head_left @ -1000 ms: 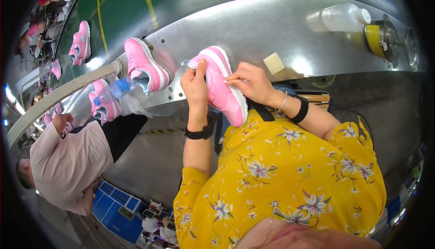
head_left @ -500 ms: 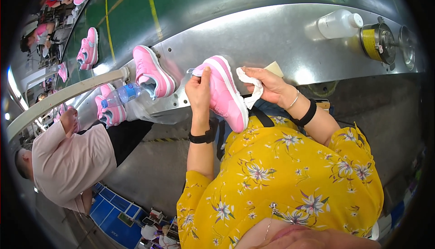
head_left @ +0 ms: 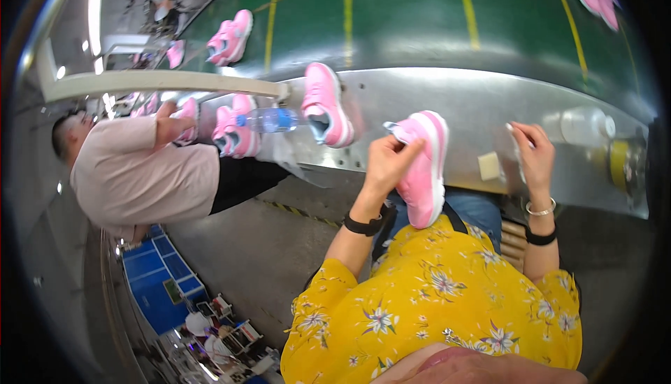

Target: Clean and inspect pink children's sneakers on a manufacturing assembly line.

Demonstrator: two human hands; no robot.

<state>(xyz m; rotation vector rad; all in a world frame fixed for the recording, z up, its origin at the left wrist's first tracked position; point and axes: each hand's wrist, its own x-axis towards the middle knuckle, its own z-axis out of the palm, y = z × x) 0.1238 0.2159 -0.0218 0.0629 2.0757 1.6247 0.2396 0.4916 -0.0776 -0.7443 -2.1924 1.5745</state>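
The metal bench (head_left: pixel 465 125) spreads beyond the fingers of both hands. A pink sneaker (head_left: pixel 423 174) lies just right of the left hand (head_left: pixel 386 166), whose fingers grip its upper; the white sole faces the right hand (head_left: pixel 537 154). A pale block (head_left: pixel 489 166) rests left of the right fingers, which pinch a blurred white strip (head_left: pixel 518 152) well apart from the sneaker.

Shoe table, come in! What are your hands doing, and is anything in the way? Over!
Left hand holding pink shoe. Right hand apart from it, holding white cloth. Cream block on metal table between hands, clear of shoe.
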